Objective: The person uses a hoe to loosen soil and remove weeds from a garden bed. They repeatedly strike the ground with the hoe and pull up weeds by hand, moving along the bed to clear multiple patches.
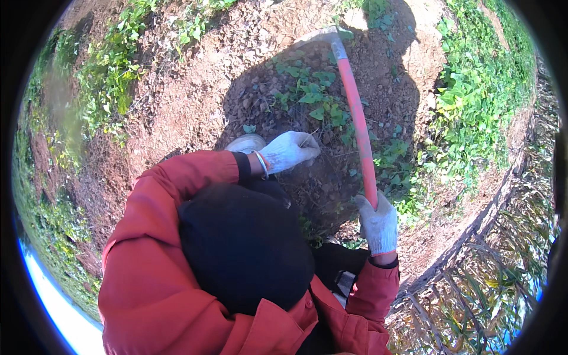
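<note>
My right hand (pixel 378 224), in a white knitted work glove, grips the lower end of a hoe's red handle (pixel 357 111). The handle runs up and slightly left to a grey metal hoe head (pixel 317 37), which lies over the soil. My left hand (pixel 290 152), gloved the same way and with a bangle (pixel 262 164) at the wrist, is low over shaded ground to the left of the handle. Its fingers are curled together, and a thin dry stem (pixel 316 131) shows at them. Green leafy vines (pixel 317 95) grow between the left hand and the hoe head.
A pale shoe (pixel 245 143) shows behind my left wrist, and my dark-clothed knee (pixel 244 244) fills the lower middle. Crumbly brown soil (pixel 191 93) spreads to the left. Dense vine rows (pixel 472 106) stand at right and left. Dry stalks (pixel 479 284) lie at lower right.
</note>
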Demonstrator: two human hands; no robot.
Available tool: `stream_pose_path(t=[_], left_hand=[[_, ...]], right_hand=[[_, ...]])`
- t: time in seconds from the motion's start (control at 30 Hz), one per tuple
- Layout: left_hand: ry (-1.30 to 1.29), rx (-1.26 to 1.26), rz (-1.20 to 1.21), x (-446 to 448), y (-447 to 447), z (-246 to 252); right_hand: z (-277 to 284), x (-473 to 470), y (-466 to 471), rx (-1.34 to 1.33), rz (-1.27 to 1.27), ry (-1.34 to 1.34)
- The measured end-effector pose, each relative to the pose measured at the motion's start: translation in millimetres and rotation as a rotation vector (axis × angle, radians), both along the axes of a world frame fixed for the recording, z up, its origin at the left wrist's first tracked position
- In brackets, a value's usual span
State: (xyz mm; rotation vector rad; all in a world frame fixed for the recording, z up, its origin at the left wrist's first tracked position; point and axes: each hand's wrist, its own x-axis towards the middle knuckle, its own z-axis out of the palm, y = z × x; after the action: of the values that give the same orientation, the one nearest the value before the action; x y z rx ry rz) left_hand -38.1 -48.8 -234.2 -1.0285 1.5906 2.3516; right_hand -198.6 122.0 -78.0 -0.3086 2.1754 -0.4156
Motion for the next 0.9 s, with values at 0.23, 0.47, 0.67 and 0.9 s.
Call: stream_pose_path(t=[0.23, 0.47, 0.67, 0.9], left_hand=[[-0.003, 0.022, 0.023, 1, 2, -6], [0.015, -0.004, 0.019, 0, -1, 5], [-0.024, 0.035, 0.007, 3, -3, 6], [-0.007, 0.009, 0.01, 3, -4, 9]], right_hand=[[7, 0, -2, -0.085, -0.049, 0.0], [-1, 1, -5, -0.035, -0.009, -0.021], [-1, 5, -8, -0.006, 0.124, 0.045], [12, 4, -10, -0.066, 0.036, -0.082]])
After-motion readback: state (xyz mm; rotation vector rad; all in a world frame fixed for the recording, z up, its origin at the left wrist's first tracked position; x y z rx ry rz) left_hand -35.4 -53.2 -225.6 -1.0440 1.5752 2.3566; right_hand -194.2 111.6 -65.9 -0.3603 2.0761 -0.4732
